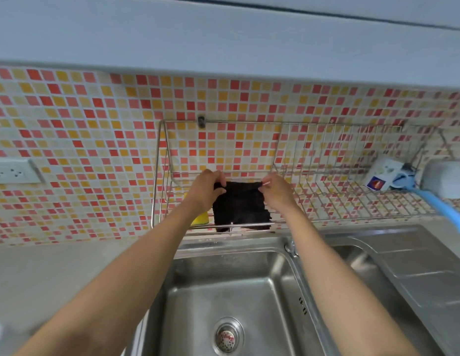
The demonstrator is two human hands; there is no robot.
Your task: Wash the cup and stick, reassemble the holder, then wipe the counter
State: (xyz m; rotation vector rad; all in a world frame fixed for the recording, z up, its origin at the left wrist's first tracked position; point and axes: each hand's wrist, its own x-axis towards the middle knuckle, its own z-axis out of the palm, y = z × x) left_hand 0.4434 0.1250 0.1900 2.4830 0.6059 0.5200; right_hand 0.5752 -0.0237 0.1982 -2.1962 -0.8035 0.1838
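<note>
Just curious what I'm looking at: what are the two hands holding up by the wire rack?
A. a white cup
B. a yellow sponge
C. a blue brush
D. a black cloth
D: both the left hand and right hand pinch the top edge of a black cloth hanging over the wire rack.

A black cloth [240, 206] hangs spread over the front rail of the wall-mounted wire rack [352, 201], its two top corners pinched up, its lower edge dangling just above the sink [249, 291].

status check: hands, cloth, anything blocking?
Left hand and right hand each pinch a top corner of the black cloth. Cloth hangs over the wire rack above the sink. Nothing blocking.
</note>
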